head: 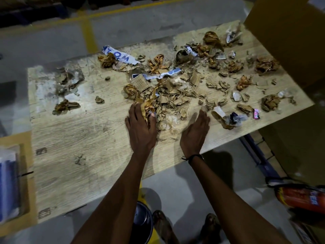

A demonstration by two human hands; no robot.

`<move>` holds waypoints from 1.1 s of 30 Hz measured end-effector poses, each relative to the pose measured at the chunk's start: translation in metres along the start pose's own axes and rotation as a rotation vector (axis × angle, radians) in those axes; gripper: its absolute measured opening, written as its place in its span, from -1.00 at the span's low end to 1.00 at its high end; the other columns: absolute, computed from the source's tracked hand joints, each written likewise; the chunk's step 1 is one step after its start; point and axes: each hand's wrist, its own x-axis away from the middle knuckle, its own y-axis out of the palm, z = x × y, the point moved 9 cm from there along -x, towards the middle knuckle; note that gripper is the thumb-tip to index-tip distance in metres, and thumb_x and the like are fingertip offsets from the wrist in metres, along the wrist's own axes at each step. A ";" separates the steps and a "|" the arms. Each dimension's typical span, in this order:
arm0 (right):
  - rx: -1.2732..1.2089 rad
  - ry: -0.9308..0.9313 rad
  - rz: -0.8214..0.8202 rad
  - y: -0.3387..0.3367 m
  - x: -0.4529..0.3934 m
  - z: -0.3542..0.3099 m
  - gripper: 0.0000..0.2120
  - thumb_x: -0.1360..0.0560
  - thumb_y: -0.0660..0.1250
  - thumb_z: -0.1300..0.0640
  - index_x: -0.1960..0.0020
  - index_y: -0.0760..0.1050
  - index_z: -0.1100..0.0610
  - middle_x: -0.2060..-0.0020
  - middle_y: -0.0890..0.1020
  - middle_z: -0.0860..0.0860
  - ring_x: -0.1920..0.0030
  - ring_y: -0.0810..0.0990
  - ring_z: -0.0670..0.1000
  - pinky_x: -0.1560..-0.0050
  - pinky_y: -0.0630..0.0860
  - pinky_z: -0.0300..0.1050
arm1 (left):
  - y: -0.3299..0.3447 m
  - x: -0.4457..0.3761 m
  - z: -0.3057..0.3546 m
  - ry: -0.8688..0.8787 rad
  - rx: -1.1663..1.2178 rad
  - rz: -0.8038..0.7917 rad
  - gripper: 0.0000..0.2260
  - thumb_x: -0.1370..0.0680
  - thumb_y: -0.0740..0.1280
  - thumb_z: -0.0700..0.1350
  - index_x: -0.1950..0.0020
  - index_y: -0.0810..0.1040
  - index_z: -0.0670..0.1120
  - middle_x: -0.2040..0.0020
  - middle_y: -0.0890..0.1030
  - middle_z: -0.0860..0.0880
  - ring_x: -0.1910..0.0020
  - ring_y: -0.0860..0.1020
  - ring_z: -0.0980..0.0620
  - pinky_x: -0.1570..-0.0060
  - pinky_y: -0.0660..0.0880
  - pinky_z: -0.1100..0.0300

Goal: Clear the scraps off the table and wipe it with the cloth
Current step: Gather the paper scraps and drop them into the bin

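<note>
Gathering cardboard scraps (168, 101): left hand (140, 127) flat against pile, right hand (194, 133) flat, blurred, holding nothing. Next, probably cupping both inward beyond the fingertips.

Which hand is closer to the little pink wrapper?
Right. The right hand sits just left of the pink wrapper, with scraps between. The left hand is farther left, across the scrap pile.

Worn, scuffed, matt wood-grain table (73, 155); torn corrugated cardboard scraps (175, 97); crumpled brown paper (267, 65); glossy pink wrapper (256, 114) near right edge.
</note>
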 end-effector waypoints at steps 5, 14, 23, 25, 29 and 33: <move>-0.288 -0.134 -0.139 0.035 -0.004 -0.067 -0.32 -0.59 0.14 0.41 -0.68 0.04 0.23 -0.67 0.07 0.22 -0.69 -0.02 0.18 -0.65 0.08 0.09 | -0.001 0.001 0.000 0.000 -0.009 -0.007 -0.41 -0.71 0.07 0.23 -0.63 0.25 -0.10 -0.62 0.29 -0.13 -0.61 0.24 -0.10 -0.59 0.09 -0.05; -0.227 0.009 -0.080 0.023 0.019 -0.044 -0.27 -0.66 0.06 -0.31 -0.68 0.10 0.09 -0.67 0.16 0.04 -0.66 0.11 0.01 -0.60 0.08 -0.17 | -0.012 -0.002 -0.013 -0.092 0.278 -0.013 -0.42 -0.70 0.14 0.18 -0.65 0.23 -0.09 -0.67 0.18 -0.12 -0.65 0.19 -0.12 -0.57 0.28 -0.16; 0.005 -0.073 -0.144 0.033 0.015 -0.056 -0.13 -0.56 0.13 -0.37 -0.67 0.11 0.15 -0.65 0.19 0.11 -0.64 0.15 0.12 -0.61 0.20 0.18 | -0.129 -0.116 -0.126 -0.177 -0.078 0.247 -0.46 -0.63 0.25 0.10 -0.57 0.38 -0.11 -0.61 0.30 -0.18 -0.61 0.25 -0.16 -0.58 0.16 -0.14; 0.034 -0.088 -0.150 0.034 0.013 -0.059 -0.12 -0.55 0.13 -0.39 -0.67 0.12 0.15 -0.64 0.20 0.12 -0.64 0.16 0.13 -0.60 0.21 0.21 | -0.142 -0.137 -0.163 -0.270 -0.155 0.197 -0.44 -0.64 0.26 0.15 -0.60 0.34 -0.04 -0.67 0.21 -0.12 -0.66 0.14 -0.16 -0.59 0.03 -0.23; 0.064 -0.104 -0.157 0.036 0.013 -0.060 -0.10 -0.55 0.15 -0.39 -0.67 0.11 0.15 -0.64 0.22 0.13 -0.64 0.15 0.13 -0.62 0.17 0.21 | -0.136 -0.158 -0.196 -0.282 -0.166 0.063 -0.39 -0.61 0.13 0.28 -0.53 0.41 -0.06 -0.57 0.36 -0.18 -0.57 0.28 -0.23 -0.51 0.19 -0.26; 0.078 -0.092 -0.173 0.039 0.013 -0.059 -0.10 -0.55 0.14 -0.41 -0.67 0.11 0.15 -0.64 0.21 0.14 -0.65 0.13 0.13 -0.64 0.12 0.19 | -0.096 -0.148 -0.150 -0.147 -0.101 0.005 -0.41 -0.63 0.09 0.22 -0.51 0.45 -0.12 -0.55 0.40 -0.22 -0.55 0.32 -0.24 -0.49 0.27 -0.15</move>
